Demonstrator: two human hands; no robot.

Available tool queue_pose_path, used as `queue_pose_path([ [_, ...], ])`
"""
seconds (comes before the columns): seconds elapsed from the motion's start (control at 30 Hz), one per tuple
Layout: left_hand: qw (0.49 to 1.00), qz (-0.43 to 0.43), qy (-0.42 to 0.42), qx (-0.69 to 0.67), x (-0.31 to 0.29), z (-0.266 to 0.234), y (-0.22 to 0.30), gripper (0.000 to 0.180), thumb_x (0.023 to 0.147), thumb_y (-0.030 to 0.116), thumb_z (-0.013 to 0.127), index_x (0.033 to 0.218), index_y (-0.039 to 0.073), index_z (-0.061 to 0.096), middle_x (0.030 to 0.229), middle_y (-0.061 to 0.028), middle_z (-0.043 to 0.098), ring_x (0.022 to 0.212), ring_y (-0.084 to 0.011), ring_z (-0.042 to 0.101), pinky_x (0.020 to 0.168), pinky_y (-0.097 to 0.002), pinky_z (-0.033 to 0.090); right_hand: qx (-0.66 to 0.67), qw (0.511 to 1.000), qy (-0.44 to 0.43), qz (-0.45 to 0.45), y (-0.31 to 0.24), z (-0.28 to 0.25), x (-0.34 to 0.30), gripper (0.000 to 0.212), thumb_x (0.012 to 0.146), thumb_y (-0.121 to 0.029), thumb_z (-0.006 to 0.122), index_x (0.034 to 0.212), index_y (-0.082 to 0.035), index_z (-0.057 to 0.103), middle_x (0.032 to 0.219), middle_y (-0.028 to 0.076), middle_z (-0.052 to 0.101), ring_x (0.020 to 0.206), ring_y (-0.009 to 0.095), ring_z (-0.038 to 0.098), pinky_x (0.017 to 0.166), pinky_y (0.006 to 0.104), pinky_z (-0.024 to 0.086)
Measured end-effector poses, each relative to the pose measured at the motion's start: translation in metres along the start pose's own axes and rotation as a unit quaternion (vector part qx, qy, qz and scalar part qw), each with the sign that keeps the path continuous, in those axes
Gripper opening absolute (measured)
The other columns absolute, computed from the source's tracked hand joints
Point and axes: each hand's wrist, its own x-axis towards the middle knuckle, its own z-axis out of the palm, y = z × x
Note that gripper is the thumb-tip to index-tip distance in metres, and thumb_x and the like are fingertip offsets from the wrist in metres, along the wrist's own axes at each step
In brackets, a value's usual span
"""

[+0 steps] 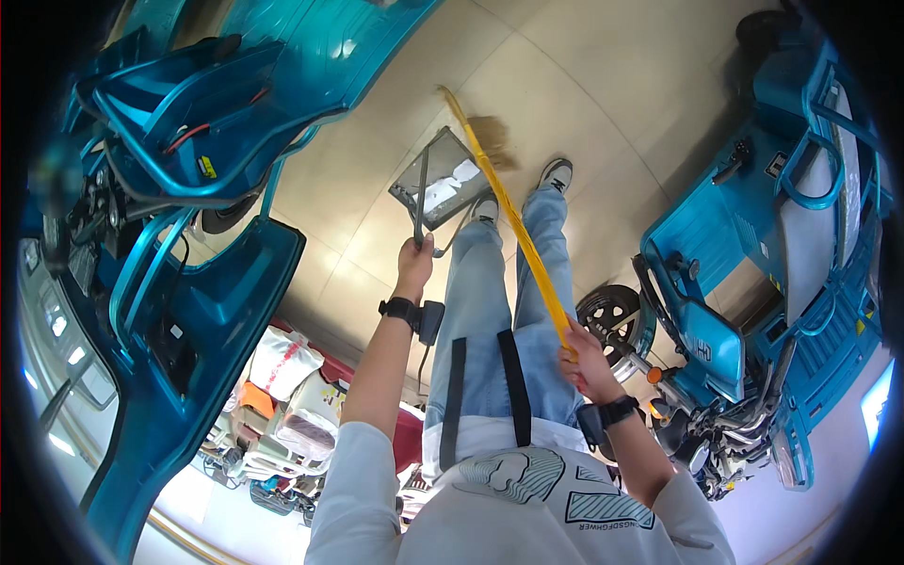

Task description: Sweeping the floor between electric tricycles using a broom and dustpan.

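My left hand [413,267] is closed round the thin dark handle of a dustpan [407,191]. The pan rests low by my left shoe, dark-edged, with shiny whitish patches inside; I cannot tell whether these are scraps or reflections. In my right hand [586,361] is a long yellow stick [513,217], gripped near its upper end. It slants down past my legs, and its far end reaches the floor just beyond the pan. A brownish patch [492,141] lies beside that end; whether it is bristles or dirt, I cannot tell.
Light tiled floor [574,89] runs ahead of my shoes [556,175]. A teal vehicle [217,273] stands close on my left. Another teal three-wheeler [716,254] is on my right, its black wheel [617,320] near my right leg. More vehicles are behind at the lower left.
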Motion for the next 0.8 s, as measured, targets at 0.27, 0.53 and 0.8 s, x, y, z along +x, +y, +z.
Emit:
queue_pose_path([
  [0.27,1.000,0.001,-0.004,-0.006,0.004,-0.014,-0.016,0.031,0.083,0.028,0.050,0.081,-0.002,0.051,0.069,-0.0105,0.054,0.064,-0.0196,0.051,0.062,-0.0321,0.040,-0.184,0.971,0.135,-0.077,0.028,0.022,-0.108,0.043,0.088,-0.018,0.039,0.130,-0.014,0.029,0.054,-0.005,0.032,0.037,0.003,0.027,0.033,0.0165,0.023],
  [0.53,0.999,0.003,-0.020,-0.039,0.010,-0.027,-0.024,0.028,0.084,0.027,0.049,0.082,-0.001,0.051,0.071,-0.0070,0.053,0.065,-0.0159,0.049,0.062,-0.0303,0.040,-0.271,0.938,0.155,-0.151,0.047,0.058,-0.009,0.043,0.088,-0.021,0.040,0.129,-0.012,0.030,0.057,-0.003,0.037,0.039,0.004,0.030,0.034,0.0171,0.027],
  [0.8,0.994,-0.014,-0.035,-0.103,0.008,-0.030,-0.025,0.026,0.083,0.027,0.052,0.081,0.001,0.050,0.066,-0.0029,0.051,0.060,-0.0125,0.047,0.058,-0.0272,0.039,-0.092,0.987,0.119,-0.052,0.073,0.052,-0.089,0.044,0.087,-0.019,0.042,0.129,-0.011,0.030,0.055,-0.003,0.032,0.037,0.004,0.027,0.032,0.0158,0.023],
])
